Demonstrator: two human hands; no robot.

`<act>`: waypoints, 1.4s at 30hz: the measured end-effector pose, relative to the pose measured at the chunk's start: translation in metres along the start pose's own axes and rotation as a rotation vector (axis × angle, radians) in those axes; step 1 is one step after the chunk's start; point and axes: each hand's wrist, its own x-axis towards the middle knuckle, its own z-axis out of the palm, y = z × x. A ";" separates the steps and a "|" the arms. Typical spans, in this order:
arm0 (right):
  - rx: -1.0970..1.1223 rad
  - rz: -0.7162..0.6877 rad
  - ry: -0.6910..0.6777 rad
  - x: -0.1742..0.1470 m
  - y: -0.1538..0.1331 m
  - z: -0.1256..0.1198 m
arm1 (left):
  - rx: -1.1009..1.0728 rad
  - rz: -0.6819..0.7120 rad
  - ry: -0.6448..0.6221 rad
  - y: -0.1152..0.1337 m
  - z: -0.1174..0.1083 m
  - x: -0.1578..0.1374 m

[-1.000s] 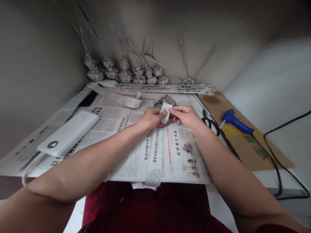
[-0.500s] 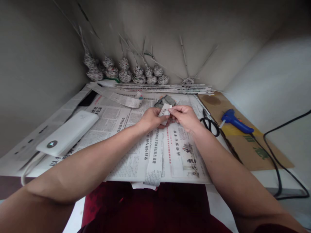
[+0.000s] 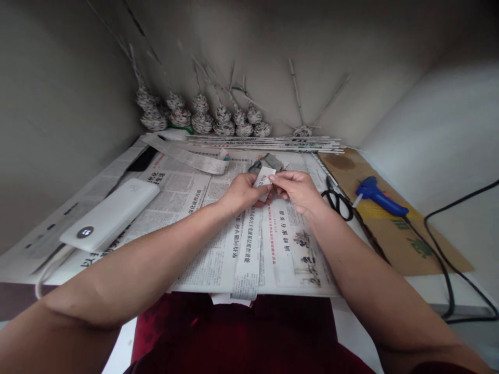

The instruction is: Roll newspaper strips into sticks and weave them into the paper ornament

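A folded strip of newspaper (image 3: 264, 177) is held between both hands above the newspaper-covered table. My left hand (image 3: 246, 192) pinches it from the left, thumb on top. From the right, my right hand (image 3: 295, 188) grips the strip's edge between thumb and fingers. The lower part of the strip is hidden by my fingers. Just beyond the hands lies a crumpled grey piece (image 3: 270, 162) whose kind I cannot make out. Sheets of newspaper (image 3: 218, 259) lie flat under my hands.
Black-handled scissors (image 3: 337, 202) and a blue glue gun (image 3: 380, 196) on cardboard (image 3: 413, 244) lie right, its cord running off the table. A white power bank (image 3: 113, 213) is left. Behind are paper sticks (image 3: 268, 143), a long paper strip (image 3: 191, 157) and several woven paper gourds (image 3: 201, 114).
The hands keep their hold on the newspaper strip, with only a slight shift of the fingers. The whole view has moved a little.
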 end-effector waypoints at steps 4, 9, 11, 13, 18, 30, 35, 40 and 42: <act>-0.016 0.002 0.006 0.000 0.000 0.001 | 0.057 0.009 0.003 0.000 -0.001 0.000; -0.018 -0.008 -0.002 0.000 0.001 0.001 | 0.081 0.024 0.044 -0.001 -0.002 0.000; -0.016 -0.012 -0.001 0.000 0.002 0.001 | 0.090 0.022 0.049 -0.001 -0.001 0.000; -0.014 -0.010 0.002 0.000 0.002 0.001 | 0.092 0.024 0.050 -0.001 -0.001 0.001; -0.012 -0.008 0.011 -0.001 0.000 0.002 | 0.076 0.043 0.035 -0.003 -0.001 0.001; -0.025 -0.018 0.020 0.000 0.000 0.001 | 0.015 0.021 -0.041 0.000 0.000 -0.002; -0.029 -0.030 0.026 -0.002 -0.001 0.003 | -0.033 0.020 -0.042 0.000 0.002 -0.002; -0.158 -0.151 0.066 0.001 0.000 -0.001 | -0.122 -0.040 -0.005 0.006 0.004 -0.004; -0.328 -0.329 0.134 0.005 0.003 -0.007 | -0.167 -0.065 0.003 0.009 0.003 -0.004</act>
